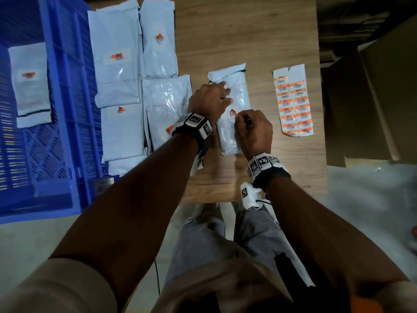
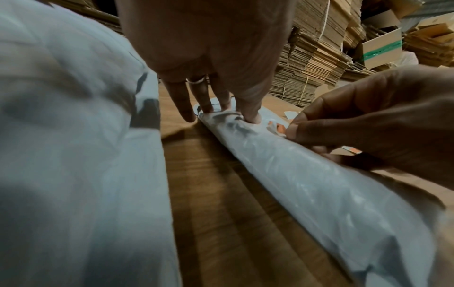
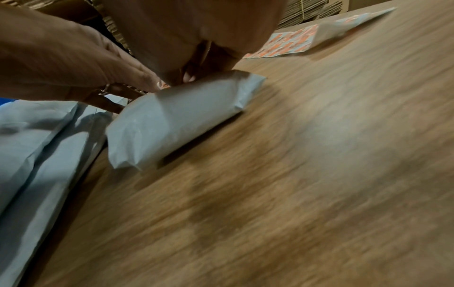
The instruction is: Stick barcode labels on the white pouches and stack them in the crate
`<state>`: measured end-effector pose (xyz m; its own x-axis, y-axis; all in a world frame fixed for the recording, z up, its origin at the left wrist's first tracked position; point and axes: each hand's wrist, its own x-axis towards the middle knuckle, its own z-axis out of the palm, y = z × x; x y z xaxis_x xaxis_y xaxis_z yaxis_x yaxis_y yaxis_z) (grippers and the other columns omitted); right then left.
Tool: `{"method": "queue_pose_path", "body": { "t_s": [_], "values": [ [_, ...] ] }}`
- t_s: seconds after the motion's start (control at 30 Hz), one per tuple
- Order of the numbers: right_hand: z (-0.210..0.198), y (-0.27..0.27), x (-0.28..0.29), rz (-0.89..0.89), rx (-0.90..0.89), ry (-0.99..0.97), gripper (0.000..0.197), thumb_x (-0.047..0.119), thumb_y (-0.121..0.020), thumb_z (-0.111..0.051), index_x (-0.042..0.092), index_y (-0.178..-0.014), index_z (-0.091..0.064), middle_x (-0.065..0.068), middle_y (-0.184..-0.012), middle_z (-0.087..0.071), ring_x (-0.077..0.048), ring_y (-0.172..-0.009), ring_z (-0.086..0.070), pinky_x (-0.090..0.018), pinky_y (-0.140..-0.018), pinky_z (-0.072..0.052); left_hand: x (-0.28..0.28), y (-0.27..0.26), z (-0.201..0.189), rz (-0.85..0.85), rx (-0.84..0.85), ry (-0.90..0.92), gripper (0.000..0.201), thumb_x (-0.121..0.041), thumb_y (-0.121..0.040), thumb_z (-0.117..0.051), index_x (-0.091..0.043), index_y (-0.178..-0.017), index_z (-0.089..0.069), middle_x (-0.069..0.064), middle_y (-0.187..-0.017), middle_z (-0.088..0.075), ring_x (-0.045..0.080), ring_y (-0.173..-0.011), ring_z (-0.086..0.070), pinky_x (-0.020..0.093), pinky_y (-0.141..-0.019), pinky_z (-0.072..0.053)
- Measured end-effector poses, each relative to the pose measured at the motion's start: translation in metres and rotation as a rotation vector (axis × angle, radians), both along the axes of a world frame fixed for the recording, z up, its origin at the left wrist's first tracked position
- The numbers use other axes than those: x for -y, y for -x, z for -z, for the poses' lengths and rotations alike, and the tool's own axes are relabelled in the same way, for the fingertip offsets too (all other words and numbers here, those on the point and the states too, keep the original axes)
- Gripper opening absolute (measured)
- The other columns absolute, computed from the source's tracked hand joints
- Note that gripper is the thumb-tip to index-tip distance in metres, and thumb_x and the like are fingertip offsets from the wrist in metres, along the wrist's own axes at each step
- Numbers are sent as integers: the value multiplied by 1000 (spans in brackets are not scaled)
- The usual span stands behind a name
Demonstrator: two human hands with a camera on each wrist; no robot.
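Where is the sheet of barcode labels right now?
In the head view, the label sheet lies flat on the wooden table, right of the pouch being labelled, beyond the right hand.

Left hand fingers press pouch.

Glossy crinkled plastic pouch; matt wood-grain table; perforated plastic crate.
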<state>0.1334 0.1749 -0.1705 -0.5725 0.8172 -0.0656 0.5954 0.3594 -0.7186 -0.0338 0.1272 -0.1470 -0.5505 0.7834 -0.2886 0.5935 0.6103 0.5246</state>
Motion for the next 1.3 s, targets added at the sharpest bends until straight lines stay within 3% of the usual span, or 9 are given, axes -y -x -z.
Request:
{"method": "queue_pose_path", "body": {
  "t_s": [0.4, 0.47, 0.57, 0.7, 0.87, 1.0, 1.07, 1.17, 1.3],
  "values": [
    [2, -1, 7, 38, -42, -4, 10, 15, -95, -59, 9, -90, -63, -7, -86, -64, -23, -74, -59, -39, -66, -49, 4, 2, 13, 21, 34, -85, 44, -35, -95, -65, -18, -136, -64, 3, -144, -58, 25, -131, -56, 41, -109, -44],
    [1, -1, 8, 82, -59, 51, 10, 16, -96, -57, 9, -90, -61, -6, -84, -64, -24, -74, -60, -42, -67, -51, 6, 2, 15, -16, 83, -119, 41, -31, -93, -67, -18, -133, -66, 2, -145, -57, 19, -129, -58, 30, -109, -44],
    [-2, -1, 7, 173, -98, 164, 9, 18, -93, -59, 11, -88, -59, -2, -78, -65, -19, -72, -62, -38, -66, -55, 11, 2, 13, -148, 129, -254, 36, -19, -90, -70, -14, -126, -71, 2, -138, -64, 12, -117, -64, 8, -94, -42],
    [-8, -4, 6, 276, -188, 272, 13, 15, -88, -69, 8, -82, -60, -2, -74, -68, -11, -69, -64, -34, -68, -57, 19, -7, 11, -186, 15, -254, 40, -19, -87, -70, -9, -126, -69, 9, -130, -62, 21, -118, -60, 24, -96, -43],
    [-12, 0, 1, 462, -277, 420, 22, 28, -81, -82, 21, -74, -63, -5, -69, -72, -27, -69, -73, -50, -73, -62, 13, -8, 18, -98, 47, -227, 36, -19, -88, -70, -10, -123, -71, 9, -126, -62, 21, -112, -62, 24, -95, -44],
    [-14, 3, -2, 469, -362, 448, 14, 15, -85, -78, 20, -88, -65, -10, -71, -68, -22, -67, -66, -54, -70, -61, 7, -5, 16, -172, 39, -274, 14, -21, -87, -72, -14, -98, -77, 2, -109, -64, 15, -92, -64, 26, -82, -50],
    [-18, 4, -4, 448, -381, 450, 9, 9, -91, -70, 14, -98, -69, -16, -78, -70, -17, -66, -64, -44, -62, -59, 8, -6, 16, -206, 52, -299, 12, -24, -86, -73, -15, -93, -76, 1, -103, -63, 14, -87, -63, 25, -80, -49],
    [-20, 3, -8, 431, -366, 383, 11, 4, -95, -62, 2, -100, -71, -3, -81, -71, -3, -61, -62, -23, -59, -53, 14, -12, 17, -175, 94, -281, 22, -28, -85, -74, -17, -104, -77, 2, -106, -65, 18, -97, -63, 32, -89, -52],
    [-17, -1, -16, 456, -345, 318, 14, 7, -95, -57, 7, -98, -70, 2, -81, -69, -5, -70, -62, -21, -67, -54, 14, -13, 19, -142, 72, -213, 26, -31, -87, -72, -18, -109, -76, 3, -109, -66, 21, -102, -62, 37, -94, -50]
  ]
}}
